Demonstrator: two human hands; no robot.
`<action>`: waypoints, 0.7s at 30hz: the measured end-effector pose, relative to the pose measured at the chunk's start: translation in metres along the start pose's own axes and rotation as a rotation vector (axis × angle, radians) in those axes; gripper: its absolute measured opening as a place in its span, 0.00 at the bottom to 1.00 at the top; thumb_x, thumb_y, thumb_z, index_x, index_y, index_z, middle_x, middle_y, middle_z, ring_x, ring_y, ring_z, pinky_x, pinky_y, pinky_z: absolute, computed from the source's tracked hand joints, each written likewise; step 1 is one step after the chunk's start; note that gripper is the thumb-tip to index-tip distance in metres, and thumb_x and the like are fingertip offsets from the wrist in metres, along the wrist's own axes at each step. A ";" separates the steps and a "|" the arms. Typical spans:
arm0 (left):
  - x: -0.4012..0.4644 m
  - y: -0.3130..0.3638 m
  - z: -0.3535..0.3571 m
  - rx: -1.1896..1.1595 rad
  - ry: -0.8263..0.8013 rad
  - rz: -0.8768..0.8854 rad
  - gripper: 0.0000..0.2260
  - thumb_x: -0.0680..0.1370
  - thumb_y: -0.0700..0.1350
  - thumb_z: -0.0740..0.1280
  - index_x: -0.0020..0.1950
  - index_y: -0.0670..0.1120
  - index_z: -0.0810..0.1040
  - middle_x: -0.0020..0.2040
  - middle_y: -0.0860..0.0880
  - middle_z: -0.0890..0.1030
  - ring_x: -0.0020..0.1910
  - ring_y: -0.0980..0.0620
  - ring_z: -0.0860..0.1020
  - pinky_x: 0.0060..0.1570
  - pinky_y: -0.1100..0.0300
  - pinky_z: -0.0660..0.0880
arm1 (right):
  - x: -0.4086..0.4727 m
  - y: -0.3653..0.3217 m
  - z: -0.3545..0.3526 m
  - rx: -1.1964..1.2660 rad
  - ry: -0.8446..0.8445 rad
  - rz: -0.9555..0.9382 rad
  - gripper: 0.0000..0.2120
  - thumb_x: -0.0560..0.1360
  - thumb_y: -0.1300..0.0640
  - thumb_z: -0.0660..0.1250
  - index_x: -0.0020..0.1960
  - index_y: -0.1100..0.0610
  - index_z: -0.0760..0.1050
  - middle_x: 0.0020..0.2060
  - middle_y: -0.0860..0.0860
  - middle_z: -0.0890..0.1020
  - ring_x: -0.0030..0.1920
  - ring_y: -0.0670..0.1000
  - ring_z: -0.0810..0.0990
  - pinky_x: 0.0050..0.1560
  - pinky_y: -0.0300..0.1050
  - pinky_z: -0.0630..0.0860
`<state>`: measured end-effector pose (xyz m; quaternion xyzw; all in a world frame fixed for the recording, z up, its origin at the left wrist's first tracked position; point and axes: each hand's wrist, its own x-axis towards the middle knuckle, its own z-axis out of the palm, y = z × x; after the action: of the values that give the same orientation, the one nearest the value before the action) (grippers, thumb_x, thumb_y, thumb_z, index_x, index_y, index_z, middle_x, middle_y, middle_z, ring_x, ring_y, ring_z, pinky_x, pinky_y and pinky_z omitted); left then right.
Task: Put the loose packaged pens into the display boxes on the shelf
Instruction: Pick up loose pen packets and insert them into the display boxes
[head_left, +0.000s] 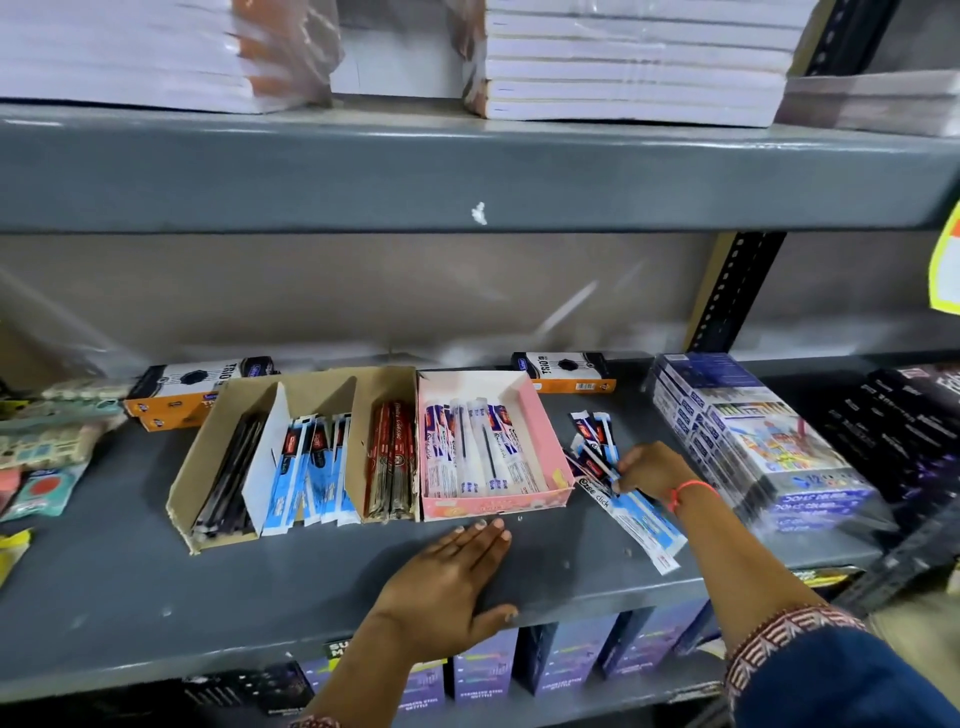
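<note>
Centre-left, the brown cardboard display box (291, 447) holds blue-and-white packs; beside it sits the pink cardboard tray (540, 415). Bottom centre, left hand (452, 577) lies flat and open on the grey metal shelf (130, 571). Right of centre, right hand (652, 470) pinches the loose blue-and-white packaged pens (618, 493). Best to square them first, then slide them in lengthwise.

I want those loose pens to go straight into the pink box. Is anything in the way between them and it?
Only the pink box's own right side wall separates it from the loose packaged pens that the right hand is gathering beside it. Its top is open, so lifting them over looks clear. The left hand rests flat in front, aside.
</note>
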<state>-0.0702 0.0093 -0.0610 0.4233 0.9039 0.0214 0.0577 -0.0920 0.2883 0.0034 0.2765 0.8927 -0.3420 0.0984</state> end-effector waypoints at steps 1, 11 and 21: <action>0.000 0.001 -0.003 -0.012 -0.006 -0.004 0.35 0.79 0.66 0.39 0.71 0.46 0.70 0.69 0.50 0.70 0.67 0.53 0.70 0.65 0.55 0.61 | -0.002 -0.001 -0.002 0.079 0.002 -0.011 0.12 0.69 0.69 0.70 0.52 0.70 0.79 0.42 0.61 0.81 0.40 0.50 0.77 0.42 0.39 0.74; -0.008 0.003 -0.006 0.052 0.100 -0.083 0.39 0.75 0.69 0.38 0.75 0.45 0.61 0.73 0.51 0.53 0.72 0.54 0.57 0.68 0.53 0.47 | -0.063 -0.030 0.019 1.045 -0.226 -0.049 0.11 0.73 0.69 0.65 0.38 0.56 0.77 0.22 0.47 0.82 0.23 0.42 0.77 0.24 0.32 0.72; -0.010 0.002 0.001 -0.045 0.059 -0.121 0.52 0.59 0.75 0.25 0.78 0.49 0.42 0.77 0.52 0.43 0.75 0.53 0.43 0.69 0.61 0.41 | -0.108 -0.048 0.047 1.176 -0.320 -0.165 0.07 0.71 0.70 0.67 0.41 0.59 0.79 0.27 0.48 0.84 0.31 0.45 0.80 0.31 0.34 0.76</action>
<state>-0.0622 0.0034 -0.0606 0.3656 0.9285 0.0504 0.0417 -0.0298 0.1812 0.0344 0.1595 0.5472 -0.8209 0.0354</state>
